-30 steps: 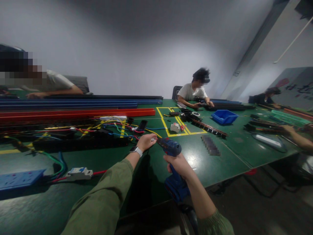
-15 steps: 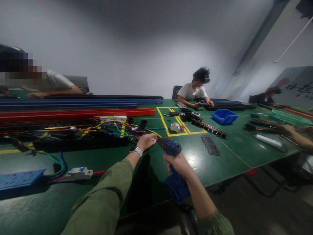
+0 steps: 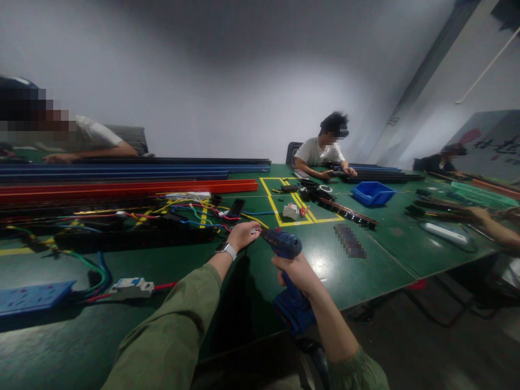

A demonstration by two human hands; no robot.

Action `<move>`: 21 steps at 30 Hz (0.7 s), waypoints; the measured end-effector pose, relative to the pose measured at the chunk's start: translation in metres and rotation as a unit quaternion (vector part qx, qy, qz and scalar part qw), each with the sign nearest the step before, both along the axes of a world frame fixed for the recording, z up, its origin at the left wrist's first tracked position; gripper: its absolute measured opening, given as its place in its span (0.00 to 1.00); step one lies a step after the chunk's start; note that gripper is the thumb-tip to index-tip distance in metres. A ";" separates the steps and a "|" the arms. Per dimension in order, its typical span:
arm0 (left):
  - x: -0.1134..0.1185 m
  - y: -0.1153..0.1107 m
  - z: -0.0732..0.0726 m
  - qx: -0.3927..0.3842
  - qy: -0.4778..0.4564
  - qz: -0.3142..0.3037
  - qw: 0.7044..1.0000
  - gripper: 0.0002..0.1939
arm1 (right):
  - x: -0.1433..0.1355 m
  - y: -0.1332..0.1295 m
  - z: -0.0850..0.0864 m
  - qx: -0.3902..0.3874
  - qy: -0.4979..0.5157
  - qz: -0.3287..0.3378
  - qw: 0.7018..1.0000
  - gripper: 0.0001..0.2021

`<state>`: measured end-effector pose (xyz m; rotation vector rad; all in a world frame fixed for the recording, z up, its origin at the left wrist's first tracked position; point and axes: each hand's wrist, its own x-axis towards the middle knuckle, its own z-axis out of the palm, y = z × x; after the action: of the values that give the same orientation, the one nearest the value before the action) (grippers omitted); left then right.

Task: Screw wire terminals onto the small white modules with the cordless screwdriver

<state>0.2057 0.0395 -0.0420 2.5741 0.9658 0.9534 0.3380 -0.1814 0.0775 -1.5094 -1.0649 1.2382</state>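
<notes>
My right hand [image 3: 296, 269] is wrapped round the grip of a blue cordless drill [image 3: 286, 242], its nose pointing left. My left hand [image 3: 242, 235], with a watch [image 3: 226, 249] on the wrist, is closed at the drill's tip. A small pale piece [image 3: 255, 231] shows between its fingers, too small to name. Just beyond the left hand, coloured wires [image 3: 195, 208] run along a long black strip [image 3: 138, 239] on the green table [image 3: 252, 287].
A blue power strip [image 3: 36, 298] and a wired circuit breaker [image 3: 132, 288] lie at near left. Red channel [image 3: 130, 188] stretches behind the wires. Another breaker [image 3: 291, 210] sits by yellow tape; a blue bin [image 3: 372, 193] stands farther right. Co-workers sit across the table and at right.
</notes>
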 end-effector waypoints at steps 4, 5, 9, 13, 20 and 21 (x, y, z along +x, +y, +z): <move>0.000 0.000 -0.001 0.003 -0.005 -0.002 1.000 0.15 | -0.001 0.000 0.001 0.004 0.000 0.001 1.000 0.17; 0.000 0.000 -0.001 0.003 -0.005 -0.002 1.000 0.15 | -0.001 -0.001 0.001 0.001 0.000 -0.001 1.000 0.17; 0.001 0.002 -0.003 0.002 -0.004 -0.001 1.000 0.15 | 0.000 0.000 0.001 -0.010 0.001 -0.002 1.000 0.15; 0.001 0.002 -0.003 0.003 -0.005 -0.001 1.000 0.15 | 0.000 0.000 0.000 -0.006 -0.004 -0.001 1.000 0.15; 0.001 0.002 -0.002 -0.001 -0.003 -0.004 1.000 0.14 | -0.001 0.001 -0.002 -0.001 -0.012 0.000 1.000 0.15; 0.001 0.002 -0.001 -0.002 -0.002 -0.004 1.000 0.14 | -0.001 0.001 -0.001 0.000 -0.010 0.001 1.000 0.15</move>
<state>0.2067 0.0411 -0.0433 2.5697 0.9560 0.9530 0.3373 -0.1808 0.0761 -1.5246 -1.0793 1.2271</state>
